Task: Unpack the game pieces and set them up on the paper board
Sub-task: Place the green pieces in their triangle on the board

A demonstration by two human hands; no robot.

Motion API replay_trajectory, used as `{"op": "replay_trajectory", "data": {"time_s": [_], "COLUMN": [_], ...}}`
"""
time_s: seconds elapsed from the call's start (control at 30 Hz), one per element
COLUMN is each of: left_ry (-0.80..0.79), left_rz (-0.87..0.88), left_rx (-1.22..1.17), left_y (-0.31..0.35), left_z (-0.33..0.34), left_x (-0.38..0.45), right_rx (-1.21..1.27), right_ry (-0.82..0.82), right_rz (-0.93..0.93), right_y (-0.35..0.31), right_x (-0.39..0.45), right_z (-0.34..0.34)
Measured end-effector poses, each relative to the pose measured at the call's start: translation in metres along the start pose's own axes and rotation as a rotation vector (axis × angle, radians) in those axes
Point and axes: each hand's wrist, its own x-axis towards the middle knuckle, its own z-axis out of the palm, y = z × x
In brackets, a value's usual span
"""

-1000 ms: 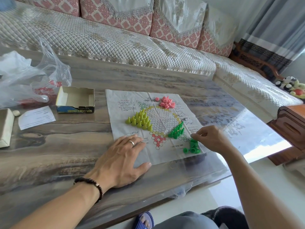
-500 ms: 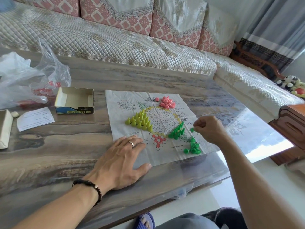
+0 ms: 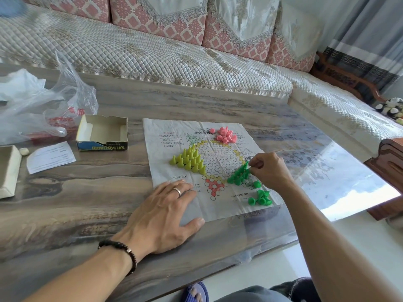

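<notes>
The paper board lies flat on the table with a hexagon grid printed on it. Several yellow-green cones stand in a triangle on its left. A pile of pink pieces sits at its far edge. Green cones stand in rows on the right, and a loose heap of green pieces lies near the board's right corner. My right hand pinches a green cone at the top of the green rows. My left hand rests flat on the board's near left corner.
An empty cardboard box stands left of the board, with a paper slip, a clear plastic bag and a box lid farther left. A quilted sofa runs behind the table. The table edge is close to me.
My right hand picked a green piece from the loose heap, lifted it and carried it left to the top of the green rows. My left hand stayed pressed on the board.
</notes>
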Motion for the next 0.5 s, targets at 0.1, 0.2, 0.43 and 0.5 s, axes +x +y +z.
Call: {"op": "replay_trajectory", "data": {"time_s": [0.1, 0.2, 0.43, 0.5], "left_ry": [-0.008, -0.002, 0.012, 0.012], "left_rz": [0.002, 0.007, 0.011, 0.01], "left_rx": [0.007, 0.007, 0.003, 0.003], "left_y": [0.0, 0.0, 0.0, 0.0], "left_z": [0.0, 0.0, 0.0, 0.0], "left_x": [-0.001, 0.0, -0.001, -0.001], "right_rx": [0.01, 0.008, -0.094, -0.108], "right_ry": [-0.013, 0.006, -0.118, -0.174], "right_rz": [0.011, 0.028, 0.079, 0.098], "right_y": [0.003, 0.008, 0.012, 0.013], "right_x": [-0.001, -0.003, -0.015, -0.018], "right_z": [-0.001, -0.004, -0.012, -0.012]}}
